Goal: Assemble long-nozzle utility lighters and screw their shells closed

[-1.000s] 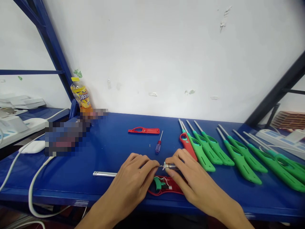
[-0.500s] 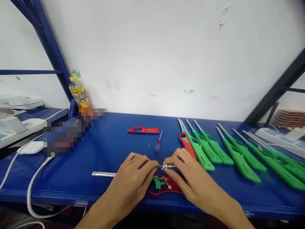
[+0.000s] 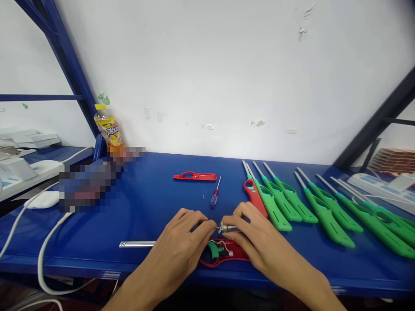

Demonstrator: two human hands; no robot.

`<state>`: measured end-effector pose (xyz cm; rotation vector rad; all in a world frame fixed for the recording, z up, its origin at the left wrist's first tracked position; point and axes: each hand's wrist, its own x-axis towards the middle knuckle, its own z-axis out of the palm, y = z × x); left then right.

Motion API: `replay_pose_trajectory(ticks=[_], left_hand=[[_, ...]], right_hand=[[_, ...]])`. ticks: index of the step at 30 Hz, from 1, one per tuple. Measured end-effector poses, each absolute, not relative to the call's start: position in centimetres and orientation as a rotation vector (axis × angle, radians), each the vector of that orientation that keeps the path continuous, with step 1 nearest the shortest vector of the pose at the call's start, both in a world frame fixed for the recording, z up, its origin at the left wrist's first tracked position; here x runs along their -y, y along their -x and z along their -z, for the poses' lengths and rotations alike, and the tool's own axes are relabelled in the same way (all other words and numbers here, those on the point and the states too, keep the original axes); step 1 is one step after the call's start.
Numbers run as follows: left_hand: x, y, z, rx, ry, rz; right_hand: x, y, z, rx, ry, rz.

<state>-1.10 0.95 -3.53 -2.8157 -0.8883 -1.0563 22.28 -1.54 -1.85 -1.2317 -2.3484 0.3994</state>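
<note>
My right hand (image 3: 253,231) grips a small clear cylinder with a metal-and-white end (image 3: 228,227), which looks like a lighter's fuel tank. At that end, the thumb and forefinger of my left hand (image 3: 183,237) pinch something thin, too small to name. Beneath both hands lies an opened red gas lighter (image 3: 238,251), its green trigger (image 3: 213,250) and white wires exposed; my left hand covers part of its metal barrel (image 3: 138,244). Beyond the hands are a loose red half shell (image 3: 205,177) and a small screwdriver (image 3: 214,198).
Several green long-barrelled lighters (image 3: 311,211) lie to the right, beside a red-handled one (image 3: 256,201). A drink bottle (image 3: 109,129) stands at the back left near the blue frame (image 3: 69,52). White cables (image 3: 40,255) cross the left side; a tiny pin-like piece (image 3: 203,196) lies left of the screwdriver.
The opened lighter's barrel tip has swung slightly left and toward me. My right hand has brought the cylinder a little to the left. The left-hand pinch stays at its end.
</note>
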Motion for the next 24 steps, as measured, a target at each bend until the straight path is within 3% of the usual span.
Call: replay_pose_trajectory(ticks=[24], left_hand=[[-0.39, 1.10, 3.69, 0.826, 2.793, 0.972]], right_hand=[[1.52, -22.37, 2.22, 2.377, 1.171, -0.294]])
